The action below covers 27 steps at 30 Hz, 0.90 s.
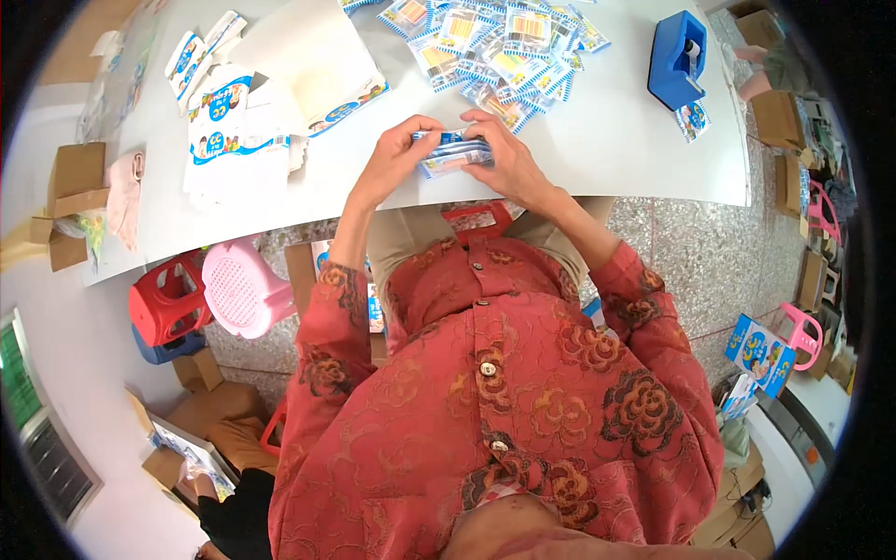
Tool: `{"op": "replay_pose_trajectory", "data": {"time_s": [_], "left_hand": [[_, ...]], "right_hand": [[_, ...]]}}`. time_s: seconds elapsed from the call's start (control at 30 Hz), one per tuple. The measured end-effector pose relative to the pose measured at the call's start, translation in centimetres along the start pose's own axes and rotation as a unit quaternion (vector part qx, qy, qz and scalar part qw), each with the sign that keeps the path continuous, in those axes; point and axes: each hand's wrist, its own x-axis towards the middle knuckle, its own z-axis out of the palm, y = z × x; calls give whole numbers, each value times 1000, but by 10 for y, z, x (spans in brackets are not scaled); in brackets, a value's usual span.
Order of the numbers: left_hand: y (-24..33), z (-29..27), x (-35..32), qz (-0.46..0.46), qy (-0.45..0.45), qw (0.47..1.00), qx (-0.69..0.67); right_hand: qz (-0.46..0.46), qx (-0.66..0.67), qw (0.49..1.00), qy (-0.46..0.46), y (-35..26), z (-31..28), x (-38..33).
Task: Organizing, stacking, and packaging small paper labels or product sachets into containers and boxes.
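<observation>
A small stack of blue-and-white plastic packets point(452, 164) is held upright just above the near edge of the white table point(597, 159). My left hand point(397, 161) grips its left end, with the thumb along the top. On the right end, my right hand point(513, 163) has its fingers over the top edge and its thumb on the near side. Straight ahead lies a loose pile of similar clear-fronted packets point(523, 65), with coloured sticks showing inside. An open white carton point(313, 61) stands left of the pile, its printed blue edge toward me.
Flat printed cartons point(219, 140) are stacked at the table's left. A blue tape dispenser point(674, 61) stands at the right, with a single packet point(693, 121) beside it. Below the table's left side are a red stool point(168, 294) and a pink stool point(245, 289). Another person's black sleeve point(241, 518) shows at lower left.
</observation>
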Motion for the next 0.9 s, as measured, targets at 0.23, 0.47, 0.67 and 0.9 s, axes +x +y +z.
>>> {"op": "replay_pose_trajectory", "data": {"time_s": [0.23, 0.47, 0.67, 0.9], "left_hand": [[-4, 28, -33, 99, 85, 986, 108], [-19, 35, -29, 114, 103, 964, 219], [-20, 40, -21, 136, 128, 956, 225], [-17, 39, -22, 122, 131, 965, 190]], "right_hand": [[65, 46, 997, -7, -12, -2, -7], [60, 80, 995, 15, -18, -4, -11], [-10, 2, 1000, 10, -2, -1, -11], [95, 185, 975, -72, -3, -42, 4]]}}
